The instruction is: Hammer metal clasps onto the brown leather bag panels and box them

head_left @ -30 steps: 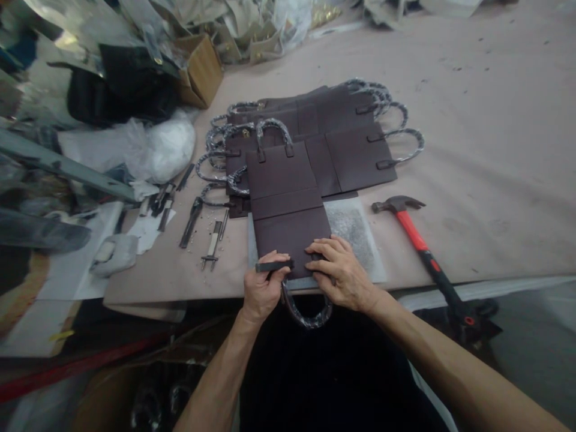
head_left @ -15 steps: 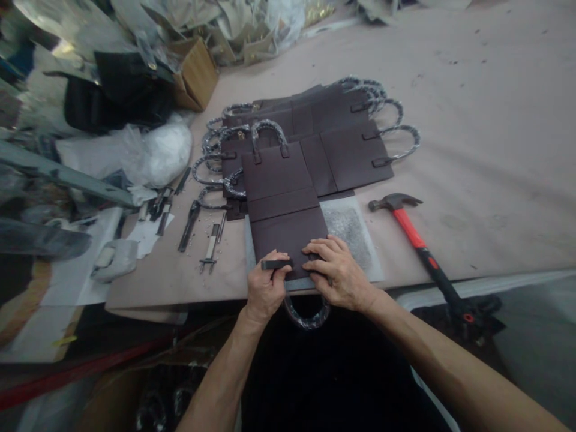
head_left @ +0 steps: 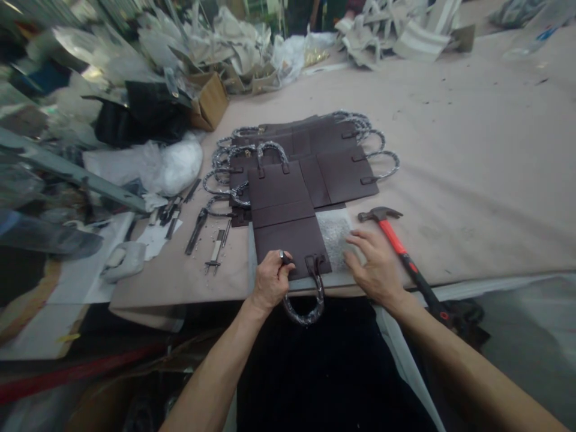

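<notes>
My left hand (head_left: 270, 280) is closed around a short metal punch (head_left: 284, 257) with a shiny round end, at the near edge of a dark brown bag panel (head_left: 281, 198). Its lower tip is hidden by my fingers. A plastic-wrapped handle (head_left: 303, 320) hangs from this panel over the table edge, one tab showing right of the punch. My right hand (head_left: 375, 270) is off the panel, fingers apart, above a whitish pounding board (head_left: 333, 227) under the panel. To its right lies a claw hammer (head_left: 395, 239) with a red and black grip.
Behind lie several more brown bag panels (head_left: 346, 171) with wrapped handles. On the left are a pronged tool (head_left: 216, 252), a dark rod-like tool (head_left: 197, 231) and scattered small bits. A cardboard box (head_left: 211, 102), plastic bags and pale scraps (head_left: 405, 36) stand farther back.
My right hand has left the panel and moved right towards the hammer, its fingers spreading. The punch in my left hand has turned from lying sideways to more upright. The camera view has shifted.
</notes>
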### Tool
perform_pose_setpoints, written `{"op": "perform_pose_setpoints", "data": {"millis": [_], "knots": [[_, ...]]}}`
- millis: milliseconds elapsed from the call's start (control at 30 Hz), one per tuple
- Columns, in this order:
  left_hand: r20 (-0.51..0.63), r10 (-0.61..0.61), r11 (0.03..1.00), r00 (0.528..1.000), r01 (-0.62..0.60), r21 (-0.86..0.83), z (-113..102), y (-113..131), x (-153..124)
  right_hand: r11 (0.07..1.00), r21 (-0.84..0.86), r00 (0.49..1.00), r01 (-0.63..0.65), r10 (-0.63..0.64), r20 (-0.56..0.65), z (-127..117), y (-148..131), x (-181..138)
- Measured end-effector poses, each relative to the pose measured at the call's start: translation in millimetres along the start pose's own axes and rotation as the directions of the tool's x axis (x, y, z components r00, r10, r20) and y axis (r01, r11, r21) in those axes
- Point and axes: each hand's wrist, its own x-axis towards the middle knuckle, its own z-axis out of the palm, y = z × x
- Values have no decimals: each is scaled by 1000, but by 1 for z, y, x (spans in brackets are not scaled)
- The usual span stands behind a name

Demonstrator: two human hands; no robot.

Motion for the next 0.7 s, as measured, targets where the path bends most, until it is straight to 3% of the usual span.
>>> {"op": "perform_pose_setpoints", "data": {"millis": [100, 167, 233, 333, 400, 433, 500, 600, 700], "knots": [[-12, 7, 1000, 1000, -8, -17, 2, -3, -3, 915, -362, 964, -180, 238, 121, -30, 31, -5], [-13, 19, 1000, 1000, -19, -24, 3, -5, -5, 828, -514, 878, -223, 400, 264, -41, 44, -10], [-19, 23, 999, 1000, -24, -26, 4, -5, -5, 777, -582, 818, -242, 486, 308, -46, 51, -16], [-34, 29, 999, 999, -30, -28, 4, -4, -5, 742, -617, 852, -263, 478, 212, -53, 64, -17], [-38, 37, 999, 999, -38, -28, 4, -4, -4, 766, -570, 851, -298, 483, 204, -60, 75, -12], [-38, 40, 999, 998, -41, -28, 4, -3, -3, 781, -517, 826, -351, 518, 221, -64, 79, -7], [-38, 38, 999, 999, -39, -29, 4, -3, -3, 762, -318, 720, -564, 642, 263, -69, 84, 2], [-30, 23, 999, 999, -25, -40, 5, -3, -3, 600, -8, 551, -800, 739, 389, -70, 73, 14], [-33, 14, 999, 999, -15, -47, 7, -4, -3, 530, 139, 514, -837, 670, 536, -65, 47, 22]]}}
